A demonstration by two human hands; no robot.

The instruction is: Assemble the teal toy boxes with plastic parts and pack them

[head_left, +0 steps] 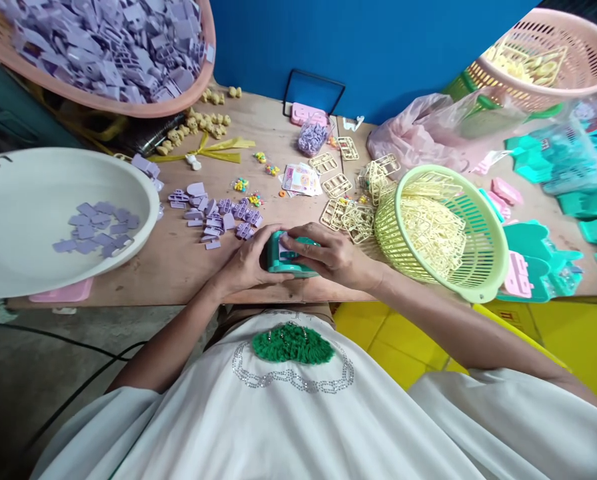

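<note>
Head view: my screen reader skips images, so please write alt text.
Both hands, left hand and right hand, grip a teal plastic part at a wooden table. Purple pieces lie left; a green basket of yellow frames sits right.

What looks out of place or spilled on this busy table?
Nothing looks damaged. Loose purple pieces lie scattered on the bare table beside the white bowl, and yellow frames lie outside the green basket. Both hands grip a teal part.
</note>
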